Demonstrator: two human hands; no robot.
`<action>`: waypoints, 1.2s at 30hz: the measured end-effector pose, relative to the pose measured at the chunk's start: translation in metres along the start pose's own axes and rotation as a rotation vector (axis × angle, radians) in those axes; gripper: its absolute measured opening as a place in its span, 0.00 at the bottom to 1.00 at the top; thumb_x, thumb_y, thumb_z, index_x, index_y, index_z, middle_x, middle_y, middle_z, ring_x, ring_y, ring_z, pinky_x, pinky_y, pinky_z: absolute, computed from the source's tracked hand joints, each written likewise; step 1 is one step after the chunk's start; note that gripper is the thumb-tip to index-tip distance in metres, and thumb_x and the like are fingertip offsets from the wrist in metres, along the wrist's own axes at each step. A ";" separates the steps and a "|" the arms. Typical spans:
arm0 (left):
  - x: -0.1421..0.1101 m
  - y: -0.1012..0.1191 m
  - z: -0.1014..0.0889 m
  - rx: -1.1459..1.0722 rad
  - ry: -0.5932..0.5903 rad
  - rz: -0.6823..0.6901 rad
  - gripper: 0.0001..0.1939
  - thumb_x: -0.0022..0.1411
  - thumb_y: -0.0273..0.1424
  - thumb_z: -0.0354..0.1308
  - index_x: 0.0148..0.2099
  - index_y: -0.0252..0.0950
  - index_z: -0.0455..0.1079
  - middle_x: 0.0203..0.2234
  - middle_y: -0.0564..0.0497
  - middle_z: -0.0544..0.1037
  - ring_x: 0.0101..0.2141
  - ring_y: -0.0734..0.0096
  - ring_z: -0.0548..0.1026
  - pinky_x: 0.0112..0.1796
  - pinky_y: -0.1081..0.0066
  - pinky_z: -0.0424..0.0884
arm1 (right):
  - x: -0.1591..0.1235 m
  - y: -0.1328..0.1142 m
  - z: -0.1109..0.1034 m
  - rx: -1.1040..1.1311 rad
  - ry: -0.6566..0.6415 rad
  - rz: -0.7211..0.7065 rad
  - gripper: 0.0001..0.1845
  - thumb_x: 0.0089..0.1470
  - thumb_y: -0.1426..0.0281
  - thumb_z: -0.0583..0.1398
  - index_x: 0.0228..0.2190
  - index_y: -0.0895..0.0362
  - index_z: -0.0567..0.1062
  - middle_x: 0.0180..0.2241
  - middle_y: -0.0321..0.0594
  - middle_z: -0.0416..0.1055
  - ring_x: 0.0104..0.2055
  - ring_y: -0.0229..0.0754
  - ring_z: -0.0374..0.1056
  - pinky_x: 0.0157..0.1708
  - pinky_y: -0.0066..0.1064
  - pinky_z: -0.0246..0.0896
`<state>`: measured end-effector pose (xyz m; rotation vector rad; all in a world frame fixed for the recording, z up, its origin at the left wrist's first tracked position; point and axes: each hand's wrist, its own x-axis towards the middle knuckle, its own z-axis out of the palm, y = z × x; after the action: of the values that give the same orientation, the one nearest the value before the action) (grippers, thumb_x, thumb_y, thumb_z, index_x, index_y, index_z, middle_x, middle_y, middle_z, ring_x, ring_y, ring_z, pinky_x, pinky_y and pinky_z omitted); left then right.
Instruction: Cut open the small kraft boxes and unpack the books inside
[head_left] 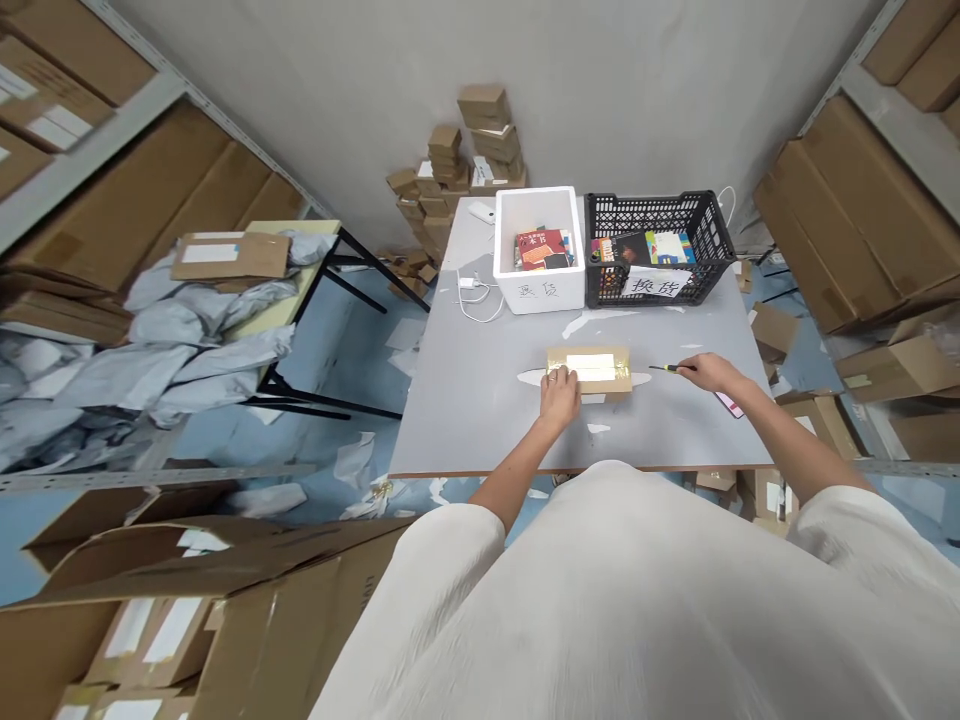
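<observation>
- Pressing down, the left hand (559,397) sits open on the taped cardboard parcel (600,368), pinning it steady mid-surface (465,400).
- The right hand (709,373) pinches a small screwdriver (666,368), tip just beside the parcel, though it's hard to be sure of the tool.
</observation>
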<state>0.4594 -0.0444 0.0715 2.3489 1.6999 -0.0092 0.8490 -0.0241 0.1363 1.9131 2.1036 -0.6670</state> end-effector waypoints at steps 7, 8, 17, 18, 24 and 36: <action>0.057 0.029 -0.013 0.034 -0.241 0.133 0.36 0.65 0.40 0.73 0.69 0.39 0.65 0.65 0.36 0.73 0.65 0.43 0.72 0.69 0.51 0.58 | -0.007 -0.013 0.026 0.238 0.072 -0.064 0.25 0.73 0.53 0.54 0.48 0.50 0.88 0.43 0.44 0.86 0.43 0.51 0.77 0.39 0.33 0.62; 0.062 0.030 -0.013 0.046 -0.268 0.137 0.36 0.64 0.41 0.74 0.68 0.39 0.66 0.64 0.36 0.74 0.64 0.43 0.74 0.69 0.51 0.58 | -0.007 -0.014 0.029 0.262 0.077 -0.063 0.24 0.73 0.53 0.55 0.47 0.50 0.88 0.43 0.43 0.86 0.43 0.51 0.77 0.39 0.33 0.63; 0.060 0.026 -0.004 0.092 -0.249 0.174 0.34 0.66 0.39 0.72 0.69 0.40 0.65 0.63 0.38 0.75 0.62 0.47 0.77 0.75 0.48 0.48 | 0.003 -0.015 0.040 0.482 0.054 -0.021 0.19 0.69 0.56 0.61 0.53 0.53 0.82 0.39 0.40 0.85 0.35 0.44 0.79 0.39 0.31 0.68; 0.058 0.026 -0.003 0.092 -0.244 0.175 0.34 0.66 0.39 0.72 0.69 0.40 0.65 0.63 0.38 0.74 0.61 0.48 0.78 0.75 0.49 0.47 | 0.007 -0.015 0.040 0.478 0.044 -0.033 0.19 0.68 0.58 0.62 0.54 0.53 0.82 0.39 0.40 0.84 0.35 0.44 0.79 0.39 0.30 0.68; 0.053 0.027 0.002 0.075 -0.213 0.151 0.34 0.66 0.35 0.72 0.70 0.44 0.64 0.64 0.39 0.74 0.62 0.46 0.77 0.76 0.45 0.46 | 0.037 -0.016 0.029 0.238 0.004 -0.161 0.20 0.71 0.60 0.59 0.57 0.50 0.83 0.47 0.42 0.86 0.46 0.49 0.79 0.42 0.32 0.66; 0.042 0.023 0.008 0.043 -0.184 0.149 0.36 0.68 0.36 0.70 0.73 0.47 0.62 0.62 0.42 0.73 0.59 0.48 0.78 0.77 0.43 0.45 | 0.081 -0.027 0.022 0.058 -0.044 -0.266 0.20 0.67 0.59 0.58 0.51 0.46 0.87 0.47 0.45 0.85 0.49 0.54 0.76 0.47 0.38 0.66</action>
<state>0.4953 -0.0137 0.0624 2.4162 1.4513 -0.2300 0.8086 0.0358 0.0854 1.6435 2.3575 -0.8230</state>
